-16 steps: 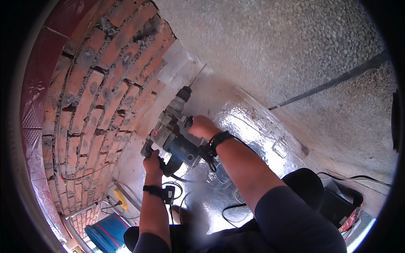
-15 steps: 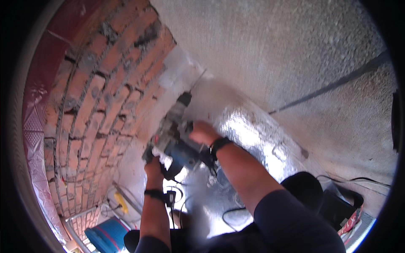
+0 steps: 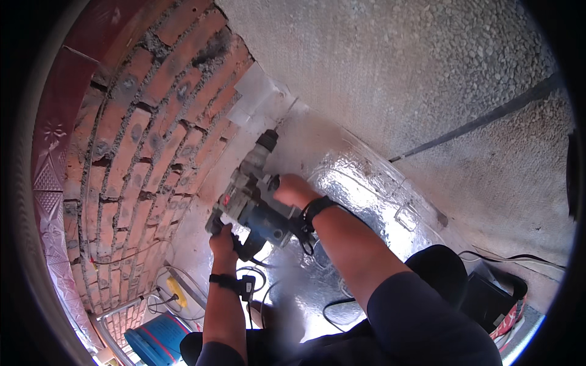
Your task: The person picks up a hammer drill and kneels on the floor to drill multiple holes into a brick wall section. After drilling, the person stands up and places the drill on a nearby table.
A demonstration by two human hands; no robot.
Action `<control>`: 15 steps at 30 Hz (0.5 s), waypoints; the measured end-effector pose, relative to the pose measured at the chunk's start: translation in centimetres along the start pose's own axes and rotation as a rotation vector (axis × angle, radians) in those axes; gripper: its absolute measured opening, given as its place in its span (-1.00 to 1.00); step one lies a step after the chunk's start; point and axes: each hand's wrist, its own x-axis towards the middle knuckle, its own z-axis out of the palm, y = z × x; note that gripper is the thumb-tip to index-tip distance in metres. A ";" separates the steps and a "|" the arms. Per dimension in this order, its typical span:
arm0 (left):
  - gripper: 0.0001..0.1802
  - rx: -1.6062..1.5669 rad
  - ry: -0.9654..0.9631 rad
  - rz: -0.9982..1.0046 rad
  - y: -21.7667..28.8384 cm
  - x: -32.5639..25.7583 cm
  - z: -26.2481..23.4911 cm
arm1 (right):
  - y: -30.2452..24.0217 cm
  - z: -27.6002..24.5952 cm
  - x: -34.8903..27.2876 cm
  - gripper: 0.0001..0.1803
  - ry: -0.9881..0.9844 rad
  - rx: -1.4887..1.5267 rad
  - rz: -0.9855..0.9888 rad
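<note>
Both my hands are on a grey rotary hammer drill (image 3: 247,195) with a dark blue motor housing. My left hand (image 3: 224,246) is wrapped round its rear handle. My right hand (image 3: 294,191) grips the side handle just behind the front of the tool. The black chuck (image 3: 267,139) points up and away. From it a thin drill bit (image 3: 287,114) reaches toward the corner by the bare patch; whether its tip is in the surface I cannot tell. Black bands circle both wrists, and a small black box (image 3: 246,287) hangs at the left one.
An exposed brick wall (image 3: 140,140) rises on the left, edged by dark red tiles (image 3: 64,97). A rough pebbled wall (image 3: 427,73) fills the right. Shiny silvery sheeting (image 3: 360,183) lies below. Cables, a blue bucket (image 3: 155,338), a yellow object (image 3: 176,291) and a black open bag (image 3: 488,299) surround me.
The drill's chuck has shifted slightly upward and shows more sharply. Both hands keep their hold in nearly the same place.
</note>
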 end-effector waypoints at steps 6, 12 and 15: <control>-0.82 0.000 0.036 -0.003 -0.3 -0.5 0.1 | 0.9 1.2 0.1 -0.80 0.051 0.047 -0.054; -0.84 0.028 0.017 -0.025 -1.0 -0.5 -1.0 | 1.9 3.2 -0.2 -0.74 0.244 -0.053 -0.188; -0.81 -0.032 0.037 0.002 -0.9 1.3 -0.8 | 0.5 0.6 0.4 -0.74 -0.064 0.044 0.011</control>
